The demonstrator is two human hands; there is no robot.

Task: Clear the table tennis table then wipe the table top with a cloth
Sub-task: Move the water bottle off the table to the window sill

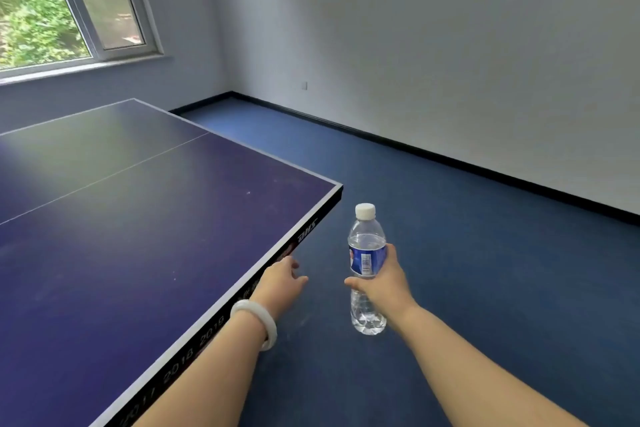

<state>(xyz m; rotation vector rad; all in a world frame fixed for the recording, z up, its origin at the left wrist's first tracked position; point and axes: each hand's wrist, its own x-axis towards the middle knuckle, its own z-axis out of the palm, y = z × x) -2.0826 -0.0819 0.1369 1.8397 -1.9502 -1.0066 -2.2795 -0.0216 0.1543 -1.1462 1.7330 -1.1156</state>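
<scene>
1 water bottle (366,255) is upright, cap (365,211) up, in the right hand (385,284).

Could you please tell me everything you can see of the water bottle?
The water bottle is clear, ribbed plastic with a white screw cap on and a blue label around its middle. It stands roughly upright in the air, beyond the edge of the table tennis table and over the blue floor. Only the right hand touches it, with fingers and thumb wrapped around the label band. How much water it holds is hard to tell.
</scene>
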